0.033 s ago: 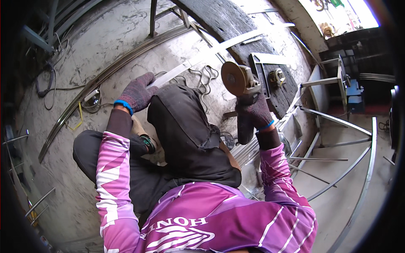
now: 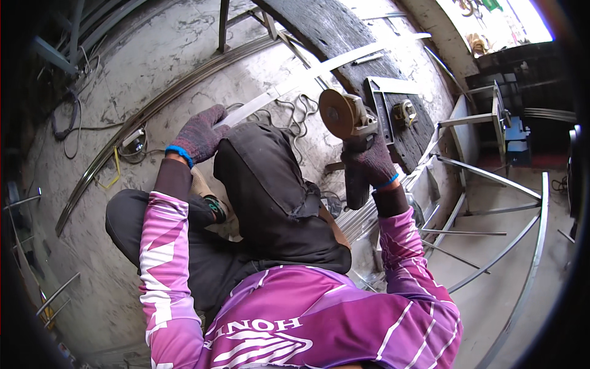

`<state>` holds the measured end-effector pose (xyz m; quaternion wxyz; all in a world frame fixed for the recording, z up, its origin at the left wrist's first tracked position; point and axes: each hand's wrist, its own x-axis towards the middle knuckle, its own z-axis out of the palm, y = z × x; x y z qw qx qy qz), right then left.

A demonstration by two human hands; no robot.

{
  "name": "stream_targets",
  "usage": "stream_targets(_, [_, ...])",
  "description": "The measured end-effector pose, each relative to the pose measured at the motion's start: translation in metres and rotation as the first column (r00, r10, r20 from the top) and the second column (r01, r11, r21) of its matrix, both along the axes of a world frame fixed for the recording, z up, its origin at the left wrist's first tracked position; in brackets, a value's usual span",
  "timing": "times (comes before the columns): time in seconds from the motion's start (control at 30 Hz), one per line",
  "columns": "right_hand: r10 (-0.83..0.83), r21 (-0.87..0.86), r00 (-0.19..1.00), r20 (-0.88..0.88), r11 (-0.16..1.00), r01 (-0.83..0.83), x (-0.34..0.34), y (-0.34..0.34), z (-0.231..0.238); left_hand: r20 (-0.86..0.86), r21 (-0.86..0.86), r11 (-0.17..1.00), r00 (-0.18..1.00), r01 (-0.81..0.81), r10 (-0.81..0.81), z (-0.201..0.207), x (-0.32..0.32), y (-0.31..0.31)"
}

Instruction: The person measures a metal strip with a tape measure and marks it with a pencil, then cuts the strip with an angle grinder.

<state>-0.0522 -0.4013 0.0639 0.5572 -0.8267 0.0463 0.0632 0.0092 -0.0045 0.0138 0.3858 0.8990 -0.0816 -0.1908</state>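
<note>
My left hand (image 2: 200, 134), in a dark knitted glove with a blue cuff, is closed on the near end of a long flat metal bar (image 2: 264, 98). The bar runs away to the upper right and lies across a dark wooden plank (image 2: 319, 31). In my right hand (image 2: 373, 161), gloved alike, is an angle grinder (image 2: 364, 128), its fingers wrapped round the body. The grinder's brown disc (image 2: 335, 114) faces up, beside the plank and apart from the bar. A metal square (image 2: 393, 85) and a tape measure (image 2: 404, 114) lie on the plank near the grinder.
Long metal strips (image 2: 153, 115) lie across the floor on the left, near a loose cable (image 2: 80, 129). A welded metal frame (image 2: 543, 206) and several thin rods stand at the right. Another cable (image 2: 300, 117) coils beyond my knee.
The grinder and my right hand have shifted very slightly to the left. My left hand and the metal bar look unmoved.
</note>
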Motion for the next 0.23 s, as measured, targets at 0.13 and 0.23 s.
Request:
stream_targets(0.13, [0.077, 0.051, 0.997, -0.012, 0.996, -0.077, 0.013, 0.019, 0.003, -0.113, -0.134, 0.991, 0.994, -0.025, 0.01, -0.01, 0.001, 0.005])
stream_targets(0.23, [0.1, 0.036, 0.991, -0.094, 0.995, -0.097, 0.018, 0.031, 0.005, -0.031, -0.169, 0.98, 0.995, -0.101, 0.097, -0.023, -0.002, 0.004])
